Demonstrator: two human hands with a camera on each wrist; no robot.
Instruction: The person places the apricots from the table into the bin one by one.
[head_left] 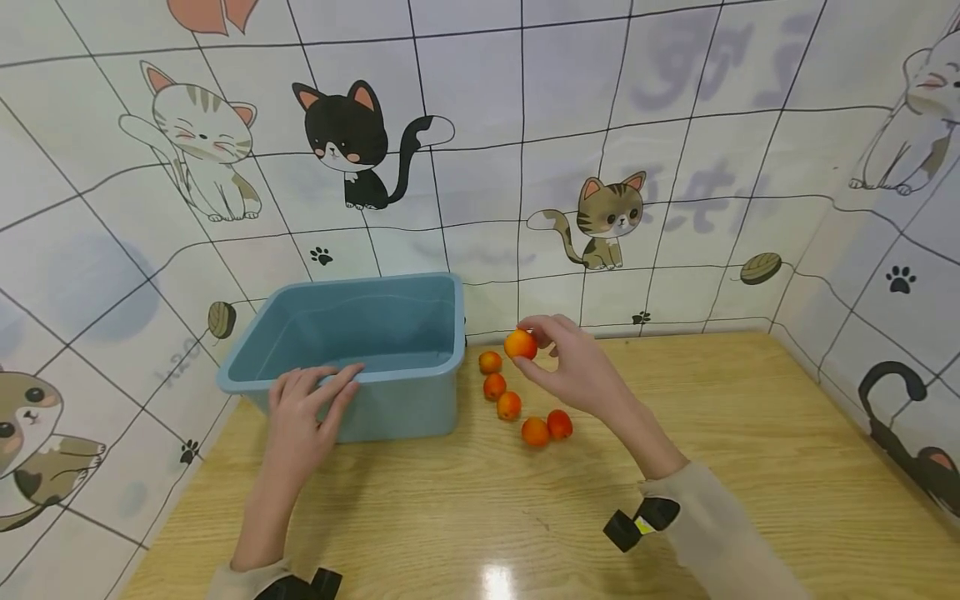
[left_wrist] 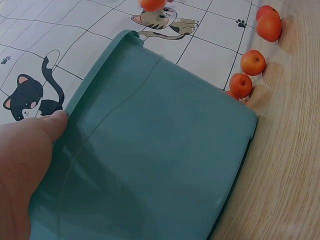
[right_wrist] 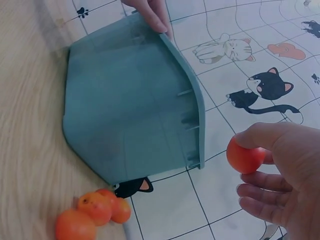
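Observation:
My right hand [head_left: 583, 367] pinches a small round orange-red fruit [head_left: 517, 345] between thumb and fingers, held above the table to the right of a blue plastic bin [head_left: 405, 408]. In the right wrist view the held fruit [right_wrist: 245, 154] is apart from the bin. My left hand [head_left: 306, 412] grips the bin's front rim, its fingers over the edge; the thumb shows on the rim in the left wrist view. Several similar fruits [head_left: 509, 406] lie on the table beside the bin's right side. The part of the bin's floor behind the front wall is hidden.
The light wooden table [head_left: 637, 467] meets a wall covering [head_left: 487, 150] with printed cats and grid lines, behind the bin and at both sides. Two fruits [head_left: 536, 432] touch or nearly touch, closer to me than the rest.

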